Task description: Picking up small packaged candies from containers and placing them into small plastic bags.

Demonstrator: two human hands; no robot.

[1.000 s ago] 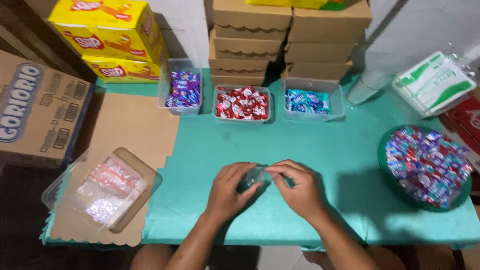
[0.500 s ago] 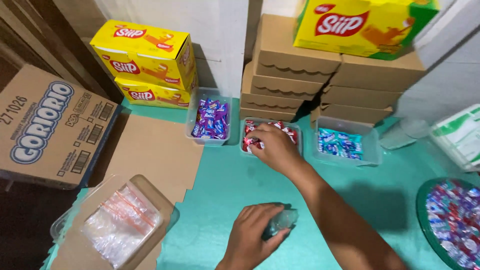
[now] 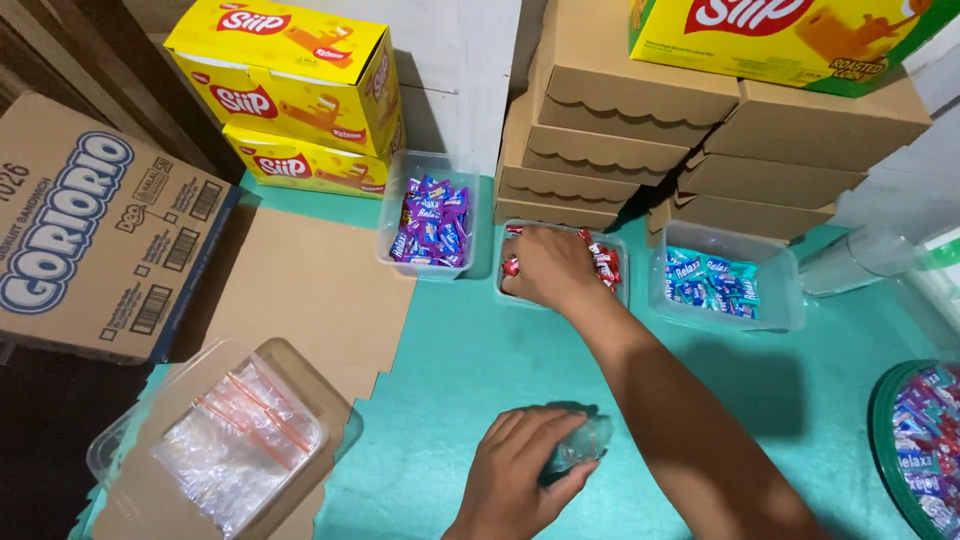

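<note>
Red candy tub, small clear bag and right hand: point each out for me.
red candy tub (image 3: 612, 268), head view, candies at its right side
small clear bag (image 3: 580, 445), head view, its middle
right hand (image 3: 548, 268), head view, back of hand

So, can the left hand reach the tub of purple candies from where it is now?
Probably yes. The left hand holds a small clear bag near the table edge, and only bare green tablecloth lies between it and the purple candy tub. The bag keeps its fingers busy.

Small bag in left hand: clear glossy plastic film. Candy tubs: translucent smooth plastic; wrappers shiny foil-like. Table cover: matt teal, slightly wrinkled. Stacked boxes: matt brown cardboard. Yellow cartons: glossy printed card.
</note>
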